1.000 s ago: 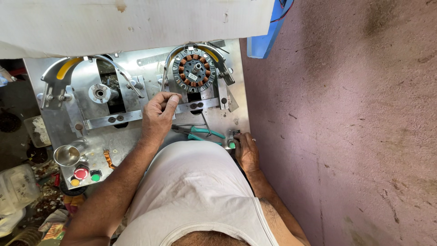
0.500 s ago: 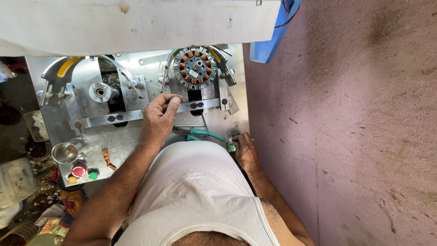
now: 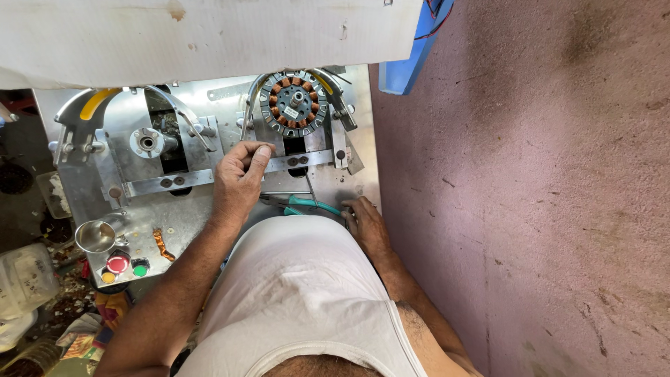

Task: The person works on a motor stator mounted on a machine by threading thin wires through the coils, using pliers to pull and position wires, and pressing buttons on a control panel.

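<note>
We pinch left hand [image 3: 239, 183] on steel clamp bar [image 3: 296, 161] below wound stator [image 3: 294, 103], upper centre. Stator judged heavy, rigid; copper windings fragile; hold by rim. Right hand [image 3: 366, 225] rests curled at green-handled pliers [image 3: 307, 204]; grip unclear.

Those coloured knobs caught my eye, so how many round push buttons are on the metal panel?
3, grouped at the panel's lower left corner: a red button, a green button right of it, and a yellow button below the red. Clutter nearby could hide more.
</note>
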